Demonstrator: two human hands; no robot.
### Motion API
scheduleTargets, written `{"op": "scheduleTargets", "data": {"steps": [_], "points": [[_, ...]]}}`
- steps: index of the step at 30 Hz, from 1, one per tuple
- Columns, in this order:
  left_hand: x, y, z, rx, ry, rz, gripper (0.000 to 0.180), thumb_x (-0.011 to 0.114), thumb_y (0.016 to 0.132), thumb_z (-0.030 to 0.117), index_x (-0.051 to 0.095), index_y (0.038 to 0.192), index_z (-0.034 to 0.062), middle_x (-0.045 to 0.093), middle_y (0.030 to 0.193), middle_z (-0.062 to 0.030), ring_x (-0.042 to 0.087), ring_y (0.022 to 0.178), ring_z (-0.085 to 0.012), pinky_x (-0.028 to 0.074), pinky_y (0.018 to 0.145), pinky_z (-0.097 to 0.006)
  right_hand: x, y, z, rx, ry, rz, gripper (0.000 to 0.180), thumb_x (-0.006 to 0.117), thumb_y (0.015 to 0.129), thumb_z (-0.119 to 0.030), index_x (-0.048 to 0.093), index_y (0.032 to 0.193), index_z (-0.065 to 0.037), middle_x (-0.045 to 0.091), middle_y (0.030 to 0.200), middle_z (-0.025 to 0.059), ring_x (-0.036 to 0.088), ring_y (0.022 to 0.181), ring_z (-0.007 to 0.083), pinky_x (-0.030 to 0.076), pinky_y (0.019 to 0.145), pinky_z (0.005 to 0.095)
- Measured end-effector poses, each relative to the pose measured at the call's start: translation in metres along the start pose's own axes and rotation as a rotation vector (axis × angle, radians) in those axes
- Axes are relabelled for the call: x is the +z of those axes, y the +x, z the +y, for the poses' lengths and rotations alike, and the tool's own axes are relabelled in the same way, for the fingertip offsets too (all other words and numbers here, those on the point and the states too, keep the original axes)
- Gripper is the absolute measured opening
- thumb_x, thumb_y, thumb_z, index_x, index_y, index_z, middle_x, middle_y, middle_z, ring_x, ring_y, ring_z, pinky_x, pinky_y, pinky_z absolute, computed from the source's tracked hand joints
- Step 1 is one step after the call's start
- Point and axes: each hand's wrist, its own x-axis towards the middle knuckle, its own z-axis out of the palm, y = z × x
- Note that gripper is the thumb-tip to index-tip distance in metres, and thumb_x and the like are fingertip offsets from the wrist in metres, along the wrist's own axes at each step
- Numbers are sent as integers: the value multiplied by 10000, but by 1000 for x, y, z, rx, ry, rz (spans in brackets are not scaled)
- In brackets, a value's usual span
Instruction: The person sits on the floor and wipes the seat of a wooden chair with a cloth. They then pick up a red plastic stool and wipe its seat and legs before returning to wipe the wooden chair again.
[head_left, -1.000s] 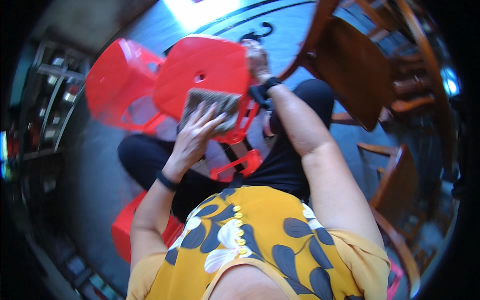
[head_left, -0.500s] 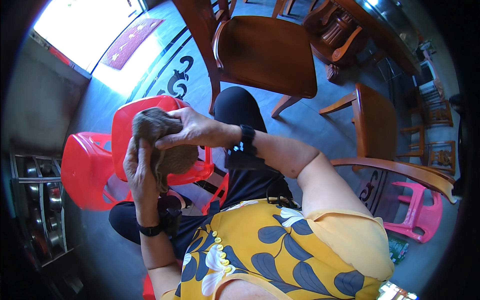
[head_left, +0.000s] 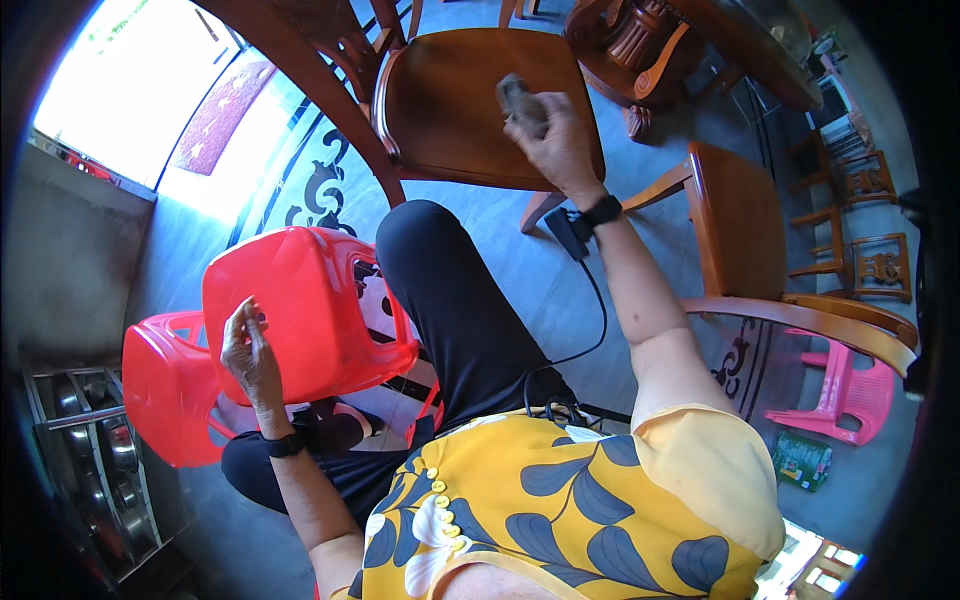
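My right hand (head_left: 560,145) is out over the brown wooden chair seat (head_left: 470,95), closed round a bunched grey-brown cloth (head_left: 522,103). Motion blurs the cloth a little, and whether it touches the seat I cannot tell. My left hand (head_left: 250,355) is over the near left edge of a red plastic stool (head_left: 300,320); its fingers are loosely curled and apart, with nothing visible in them. A second red plastic stool (head_left: 165,390) stands just left of that one. Both wrists wear black bands, and a dark cable (head_left: 600,310) hangs from the right one.
Another wooden chair (head_left: 738,225) stands to the right, with a pink plastic stool (head_left: 840,390) behind its near side. A carved table base (head_left: 645,60) is at the far right. A metal rack (head_left: 95,430) with pots stands at the left, and a red mat (head_left: 225,115) lies by the bright doorway.
Both hands held the cloth over the red stool before. My left hand has let go, and the right has carried the cloth away to the far right, over the wooden seat.
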Motion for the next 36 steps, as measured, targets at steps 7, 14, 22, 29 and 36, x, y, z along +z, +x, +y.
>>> {"op": "scheduleTargets", "data": {"steps": [7,14,22,29,36], "points": [[8,-25,-48,-91,-51,32,210,567,1014,141,715,1123,40,727,956,-87,668,820,-124,535,704,-257,52,-49,46,24,-411,-264,521,625,932,-454,606,1306,-92,521,1376,197,503,1262,377,439,1029,478],[16,-32,-48,-42,82,56,176,571,1007,114,708,1051,12,670,838,-53,577,723,-104,468,648,-244,89,-37,54,225,-539,-542,715,469,925,-657,297,1544,-344,113,1608,255,104,1441,552,79,1117,706],[16,-32,-44,-113,81,41,152,561,1001,77,689,1012,-5,621,817,-31,524,690,-95,426,629,-235,126,64,137,369,-525,-694,655,379,943,-658,231,1540,-434,32,1644,185,3,1479,500,8,1127,698],[17,-32,-41,-134,60,46,149,560,1000,71,684,1023,-7,640,834,-43,553,735,-105,444,664,-237,152,138,200,486,-581,-768,708,377,925,-684,69,1537,-503,-30,1659,117,-20,1493,465,30,1120,703],[15,-35,-50,-103,47,60,156,577,995,80,697,1046,-5,658,861,-40,560,739,-98,461,674,-241,91,32,160,141,-566,-699,557,356,1014,-436,193,1547,-434,121,1638,151,110,1474,469,116,1139,681]]}}
